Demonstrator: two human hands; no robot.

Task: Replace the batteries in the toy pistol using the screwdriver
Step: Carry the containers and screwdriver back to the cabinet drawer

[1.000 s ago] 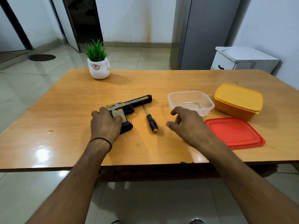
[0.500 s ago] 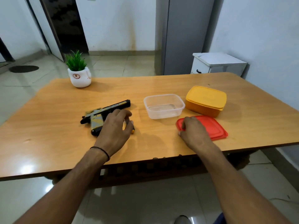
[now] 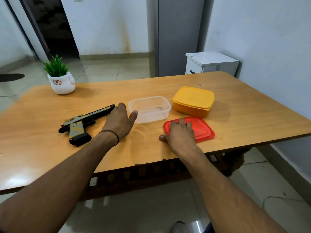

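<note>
Pistol point(image 3: 85, 121) is noted on its side toward the table's point(image 3: 244, 106) near-left edge, untouched; left hand point(image 3: 118, 122) is lowered beside its muzzle, presumably for the unseen screwdriver, grip not discernible; right hand point(image 3: 180, 132) is rested loosely on lid point(image 3: 203, 130), gripping nothing.

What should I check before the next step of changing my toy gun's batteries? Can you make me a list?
1. Toy pistol lying free on the table: ok.
2. Screwdriver in sight: cannot tell; it may be under the left hand.
3. Clear tub open and empty for screws: ok.
4. Right hand free: not ok, it rests on the red lid.
5. New batteries ready: cannot tell; the yellow box is closed.
</note>
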